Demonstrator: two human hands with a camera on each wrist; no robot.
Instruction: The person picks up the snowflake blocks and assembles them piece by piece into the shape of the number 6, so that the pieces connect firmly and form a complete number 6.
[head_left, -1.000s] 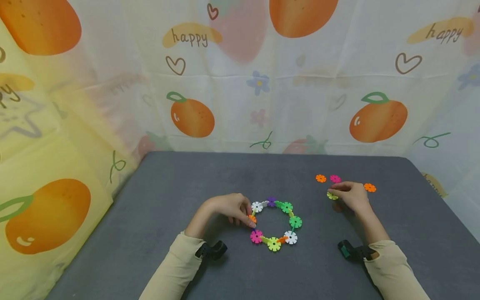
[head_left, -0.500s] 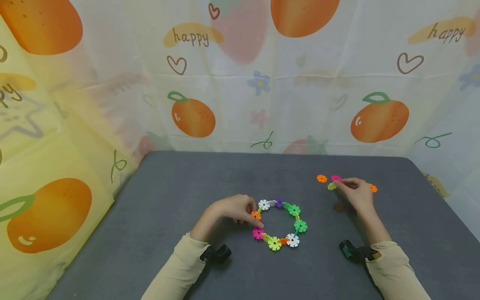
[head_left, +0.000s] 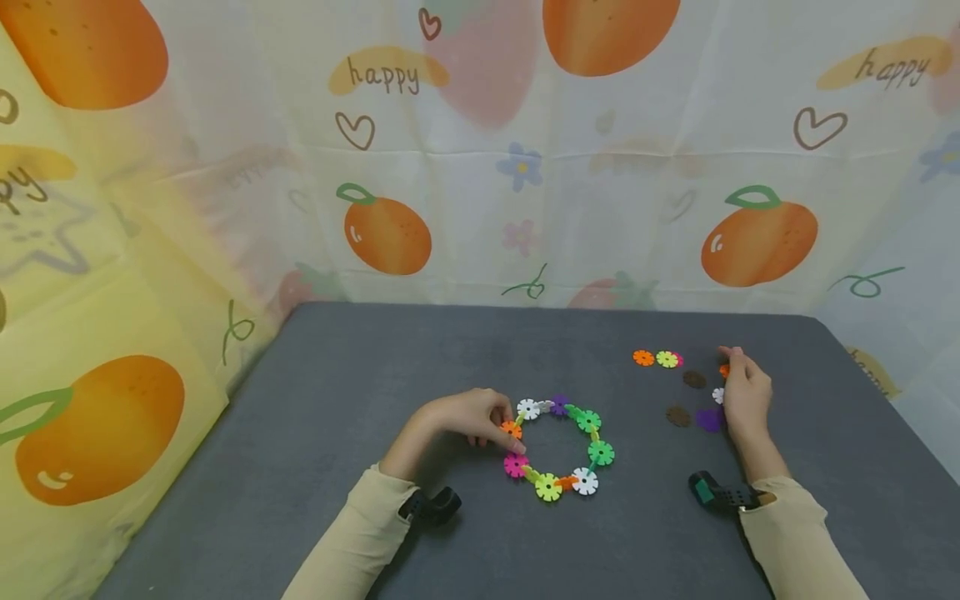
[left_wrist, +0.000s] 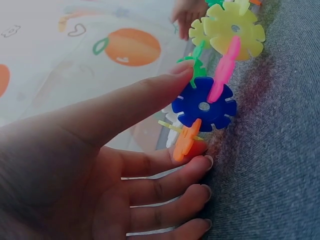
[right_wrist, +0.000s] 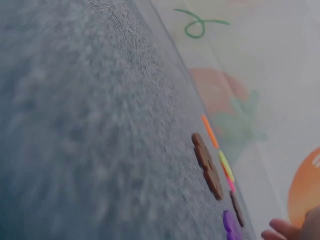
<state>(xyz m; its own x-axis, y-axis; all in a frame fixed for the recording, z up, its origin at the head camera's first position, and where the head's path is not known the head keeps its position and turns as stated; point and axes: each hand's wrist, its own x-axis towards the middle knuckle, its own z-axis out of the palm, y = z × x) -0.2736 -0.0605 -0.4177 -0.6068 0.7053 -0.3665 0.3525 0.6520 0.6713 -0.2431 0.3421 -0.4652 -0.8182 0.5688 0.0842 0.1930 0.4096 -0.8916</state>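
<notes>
A ring of linked plastic snowflake discs (head_left: pixel 548 487) in many colours lies on the grey table. My left hand (head_left: pixel 467 417) holds it at its left side. In the left wrist view the thumb touches a blue disc (left_wrist: pixel 204 106), and the index finger lies against an orange disc (left_wrist: pixel 187 141). To the right, my right hand (head_left: pixel 747 398) is beside loose discs, partly covering an orange disc (head_left: pixel 724 371), a white disc (head_left: pixel 718 395) and a purple disc (head_left: pixel 708 420). Nothing shows in its fingers; the right wrist view catches only some fingertips (right_wrist: pixel 281 229).
A yellow-green disc (head_left: pixel 667 359) overlaps a pink disc (head_left: pixel 679 360), beside an orange disc (head_left: pixel 642 357). Two brown discs (head_left: pixel 694 380) lie nearer me. A printed cloth (head_left: pixel 480 200) hangs behind the table (head_left: pixel 420 350).
My right hand has shifted the yellow-green disc up onto the pink one, left it and moved right, baring brown, white and purple discs. The ring slid slightly right earlier with my left hand.
</notes>
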